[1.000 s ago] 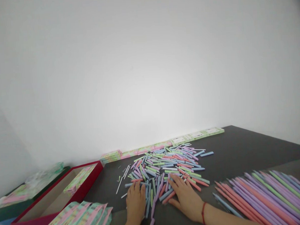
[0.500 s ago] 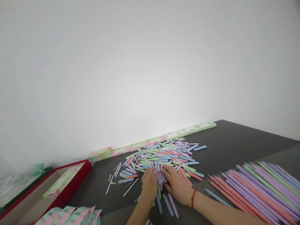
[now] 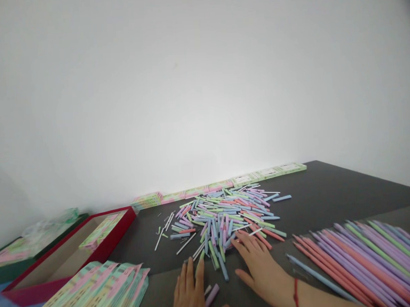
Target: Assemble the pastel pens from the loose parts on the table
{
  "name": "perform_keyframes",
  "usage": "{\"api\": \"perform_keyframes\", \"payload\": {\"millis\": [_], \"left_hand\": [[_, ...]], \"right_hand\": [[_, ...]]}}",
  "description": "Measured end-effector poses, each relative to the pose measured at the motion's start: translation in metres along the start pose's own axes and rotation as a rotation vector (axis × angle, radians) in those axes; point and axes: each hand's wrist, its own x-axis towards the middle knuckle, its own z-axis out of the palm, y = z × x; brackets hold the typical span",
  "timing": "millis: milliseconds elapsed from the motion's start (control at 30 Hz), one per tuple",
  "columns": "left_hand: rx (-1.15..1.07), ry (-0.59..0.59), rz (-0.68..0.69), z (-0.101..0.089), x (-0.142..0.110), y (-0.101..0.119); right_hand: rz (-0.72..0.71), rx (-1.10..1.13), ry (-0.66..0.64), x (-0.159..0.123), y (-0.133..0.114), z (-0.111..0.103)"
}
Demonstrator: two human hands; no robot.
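Note:
A heap of short pastel pen parts [image 3: 224, 213] in pink, blue, green and purple lies on the dark table [image 3: 329, 198]. My left hand [image 3: 192, 292] rests flat at the near edge, fingers stretched out, beside a loose purple piece [image 3: 213, 295]. My right hand [image 3: 262, 268], with a red string on the wrist, lies flat and spread, its fingertips touching the near side of the heap. Neither hand holds anything.
Long pastel pens [image 3: 366, 259] lie in a row at the right. A red box [image 3: 70, 254] with a printed card inside stands at the left, with a fan of printed cards [image 3: 95, 294] in front. More cards [image 3: 227, 185] line the wall.
Both hands have drawn back toward me from the heap and spread flat. Several pieces were pulled nearer the table's front edge. The view swung slightly to the left.

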Motion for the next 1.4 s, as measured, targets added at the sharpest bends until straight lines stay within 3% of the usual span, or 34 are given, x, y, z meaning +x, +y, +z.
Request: {"api": "perform_keyframes", "payload": {"millis": [133,300,400,500,633,733,900,1100,1267,1400], "left_hand": [[-0.030,0.066,0.030,-0.012,0.023,0.027],[-0.156,0.190,0.124,-0.004,0.062,0.041],[-0.376,0.249,0.162,-0.002,0.083,0.040],[-0.550,0.298,0.133,-0.010,0.096,0.024],[-0.583,0.312,0.022,-0.028,0.086,-0.012],[-0.540,0.222,0.005,-0.037,0.067,-0.023],[-0.483,0.102,0.062,-0.035,0.052,-0.003],[-0.460,0.055,0.066,-0.030,0.068,0.005],[-0.424,0.030,0.037,-0.033,0.072,0.000],[-0.387,-0.003,0.052,-0.036,0.070,0.002]], "right_hand": [[-0.019,0.039,-0.056,-0.021,0.004,-0.006],[-0.024,0.025,-0.079,-0.045,0.019,-0.018],[-0.010,0.039,-0.096,-0.055,0.028,-0.020],[0.014,0.045,-0.099,-0.056,0.033,-0.019],[-0.008,0.057,-0.071,-0.048,0.032,-0.016],[-0.040,0.078,-0.041,-0.034,0.027,-0.012],[-0.099,0.024,0.075,0.008,0.019,0.003],[-0.076,-0.104,0.176,0.060,0.029,0.015],[-0.061,-0.136,0.223,0.052,0.021,0.007],[-0.135,-0.134,0.113,0.032,-0.004,-0.003]]}}
